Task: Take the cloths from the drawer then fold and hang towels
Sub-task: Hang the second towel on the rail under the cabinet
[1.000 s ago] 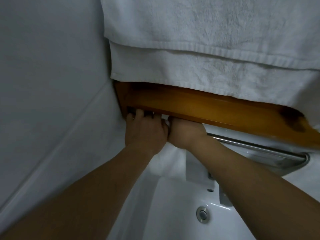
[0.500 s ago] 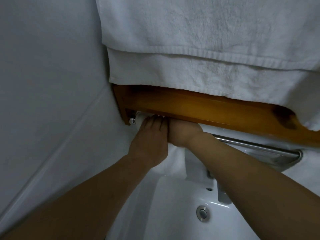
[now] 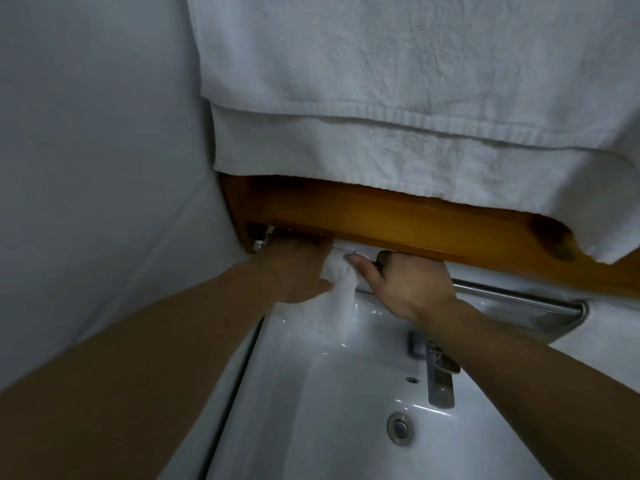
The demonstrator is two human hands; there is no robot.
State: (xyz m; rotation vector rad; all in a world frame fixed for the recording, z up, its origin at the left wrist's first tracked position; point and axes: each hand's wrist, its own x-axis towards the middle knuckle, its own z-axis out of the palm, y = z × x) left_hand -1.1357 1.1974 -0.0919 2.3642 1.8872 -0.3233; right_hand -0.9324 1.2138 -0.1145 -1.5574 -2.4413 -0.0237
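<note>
Small white cloth [image 3: 338, 292]: draped over the metal rail [image 3: 512, 297] that runs directly below the front edge of the wooden shelf [image 3: 398, 220]. Its loose end hangs down from the shelf's left portion toward the sink basin [image 3: 346, 403].

Left hand [image 3: 294, 271]: positioned under the shelf's left end, touching the cloth's left side. The fingers pass beneath the shelf edge and are hidden and blurred, so it cannot be determined whether they are clamped on the cloth or spread apart.

Right hand [image 3: 405, 289]: positioned just right of the cloth, below the shelf front. The thumb is extended, with its tip against the cloth. The fingers bend upward at the rail line and their tips are concealed by the shelf, so it cannot be determined whether they clamp the rail or the cloth.

Large white towel [image 3: 415, 98]: hangs doubled above the shelf, its lower hem covering the shelf's upper front edge.

Below the shelf: the basin holds a drain [image 3: 400, 428], with a faucet [image 3: 439, 382] under the shelf's middle. The rail right of the right hand is bare.

A plain wall [image 3: 86, 133] lies left of the shelf.
</note>
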